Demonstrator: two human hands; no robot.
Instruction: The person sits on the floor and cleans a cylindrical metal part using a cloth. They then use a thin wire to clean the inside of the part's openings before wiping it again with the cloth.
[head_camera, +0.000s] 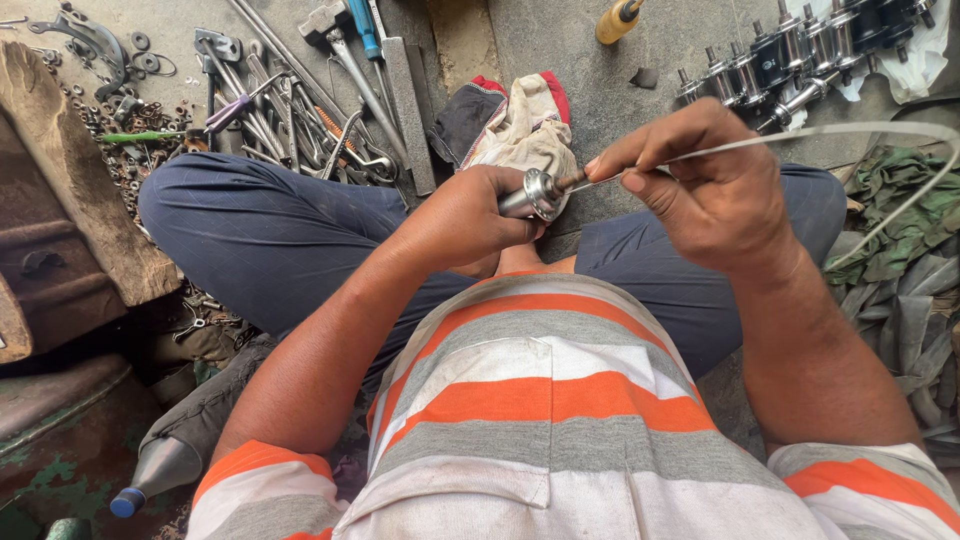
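L hand (470, 215) is wrapping closed round a small metal hub (533, 193), holding it just above the lap, w/ the shiny flanged end and axle stub facing right, toward the other hand. R hand (700, 185) is pinching shut on a thin wire (800, 138), thumb and forefinger clamping it near its tip. The wire tip is meeting the hub's axle end, so the two hands are sitting close, nearly touching at that point. Key relation: hub's long axis is running roughly left-right, tilting a bit up toward the R hand, and the wire is coming in from the right almost in line w/ that axis, approx end-on to the bore. From the pinch the wire is sweeping out right, looping round near the frame edge and curving back down over the green cloth pile (905, 205). Whether the tip is actually inside the hub or only touching the end, can't tell; the fingers are hiding it. R hand is the nearer one to the working end; L hand is only bracing the body. Behind the hub a dirty rag w/ red trim (520, 120) is lying on the concrete floor (560, 40). Further back, a row of similar hubs (800, 55) is sitting on white cloth, upper right, well apart. Spanners and other hand tools (300, 105) are lying spread upper left, beyond the person's knee, next to loose nuts and washers (125, 125). A yellow-handled tool (618, 20) is lying at top centre.
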